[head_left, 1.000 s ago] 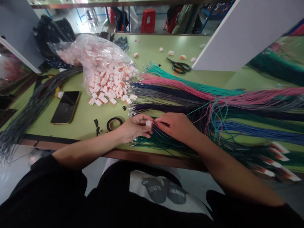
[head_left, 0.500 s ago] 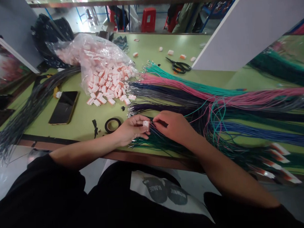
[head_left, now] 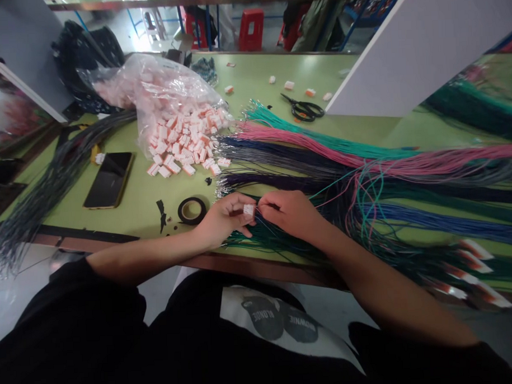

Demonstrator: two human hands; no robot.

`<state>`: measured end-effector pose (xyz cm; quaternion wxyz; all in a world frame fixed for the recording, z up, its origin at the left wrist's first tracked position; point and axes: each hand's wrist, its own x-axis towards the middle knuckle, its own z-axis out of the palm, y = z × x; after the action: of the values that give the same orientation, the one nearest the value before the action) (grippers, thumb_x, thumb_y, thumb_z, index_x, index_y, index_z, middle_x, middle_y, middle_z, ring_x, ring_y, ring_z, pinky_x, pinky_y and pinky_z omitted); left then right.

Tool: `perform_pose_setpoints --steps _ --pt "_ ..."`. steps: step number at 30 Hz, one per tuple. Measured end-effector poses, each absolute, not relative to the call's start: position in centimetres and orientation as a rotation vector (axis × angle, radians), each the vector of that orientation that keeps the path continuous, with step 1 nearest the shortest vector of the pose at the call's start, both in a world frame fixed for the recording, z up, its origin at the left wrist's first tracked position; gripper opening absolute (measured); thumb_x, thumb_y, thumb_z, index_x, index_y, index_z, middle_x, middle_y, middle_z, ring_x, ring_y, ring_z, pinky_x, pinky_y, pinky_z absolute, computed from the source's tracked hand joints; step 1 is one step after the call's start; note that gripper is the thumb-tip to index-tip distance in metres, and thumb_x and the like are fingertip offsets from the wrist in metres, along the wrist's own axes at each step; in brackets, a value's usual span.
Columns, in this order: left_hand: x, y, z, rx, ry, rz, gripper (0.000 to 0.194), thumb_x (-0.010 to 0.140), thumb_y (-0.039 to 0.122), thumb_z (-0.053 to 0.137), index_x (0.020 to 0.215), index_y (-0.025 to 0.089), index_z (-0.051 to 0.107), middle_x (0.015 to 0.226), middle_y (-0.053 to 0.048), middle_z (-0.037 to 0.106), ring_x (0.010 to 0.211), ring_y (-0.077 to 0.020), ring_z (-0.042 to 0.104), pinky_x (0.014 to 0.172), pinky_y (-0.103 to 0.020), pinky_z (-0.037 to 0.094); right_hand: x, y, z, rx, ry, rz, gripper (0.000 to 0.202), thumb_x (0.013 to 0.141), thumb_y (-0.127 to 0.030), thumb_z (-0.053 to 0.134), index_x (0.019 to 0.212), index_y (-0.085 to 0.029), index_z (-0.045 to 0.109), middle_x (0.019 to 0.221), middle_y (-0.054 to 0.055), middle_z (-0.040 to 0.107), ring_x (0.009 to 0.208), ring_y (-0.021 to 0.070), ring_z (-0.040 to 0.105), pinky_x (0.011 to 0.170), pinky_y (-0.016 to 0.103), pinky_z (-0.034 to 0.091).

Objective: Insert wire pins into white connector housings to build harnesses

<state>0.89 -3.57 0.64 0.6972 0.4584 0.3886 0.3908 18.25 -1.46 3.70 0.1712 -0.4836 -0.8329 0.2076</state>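
Between the thumb and fingers of my left hand (head_left: 218, 222) is a small white plastic connector housing (head_left: 249, 210). My right hand (head_left: 291, 212) is closed in a pinch on a thin wire (head_left: 257, 207) at the right side of that housing. Whether the wire's tip sits inside it, I cannot tell. Below and behind both hands lie dark green wires (head_left: 274, 242). Just beyond them runs a bundle of dark purple wires (head_left: 259, 182) with bare metal tips at the left end.
White-and-orange housings (head_left: 181, 141) spill from a clear plastic bag (head_left: 163, 77). Black tape (head_left: 191, 210) and a phone (head_left: 108, 180) lie to the left, scissors (head_left: 304, 109) at the back. Pink wires (head_left: 305, 145) stretch rightward; a grey panel (head_left: 402, 58) stands at right.
My right hand has moved slightly closer to the housing, and its fingers now pinch right beside it. The left hand keeps its grip, with the housing turned a little.
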Motion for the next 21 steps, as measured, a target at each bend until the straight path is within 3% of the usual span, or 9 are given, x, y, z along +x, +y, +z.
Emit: perform_pose_setpoints --steps 8,12,21 --pt "0.78 -3.84 1.00 1.110 0.894 0.873 0.025 0.067 0.016 0.067 0.090 0.015 0.056 0.064 0.004 0.057 0.063 -0.0108 0.059 0.045 -0.018 0.050 18.30 -1.41 4.15 -1.322 -2.400 0.722 0.023 0.079 -0.024 0.045 0.064 -0.018 0.060 0.057 -0.001 0.058 0.054 0.0104 0.047 0.054 0.023 0.030" --pt "0.84 -3.72 0.82 1.082 0.871 0.891 0.027 0.066 0.017 0.067 0.091 0.014 0.055 0.066 0.003 0.059 0.065 -0.0116 0.059 0.046 -0.020 0.052 18.89 -1.08 4.53 -1.338 -2.322 0.846 0.013 0.074 -0.025 0.051 0.070 -0.019 0.062 0.062 -0.002 0.061 0.055 0.0099 0.049 0.054 0.022 0.032" --pt "0.94 -3.62 0.76 1.086 0.903 0.879 0.026 0.065 0.016 0.068 0.089 0.014 0.056 0.062 0.004 0.058 0.061 -0.0100 0.058 0.046 -0.018 0.050 18.02 -1.57 3.74 -1.345 -2.286 0.725 0.016 0.075 -0.021 0.050 0.067 -0.018 0.064 0.061 0.000 0.062 0.057 0.0108 0.050 0.057 0.023 0.032"
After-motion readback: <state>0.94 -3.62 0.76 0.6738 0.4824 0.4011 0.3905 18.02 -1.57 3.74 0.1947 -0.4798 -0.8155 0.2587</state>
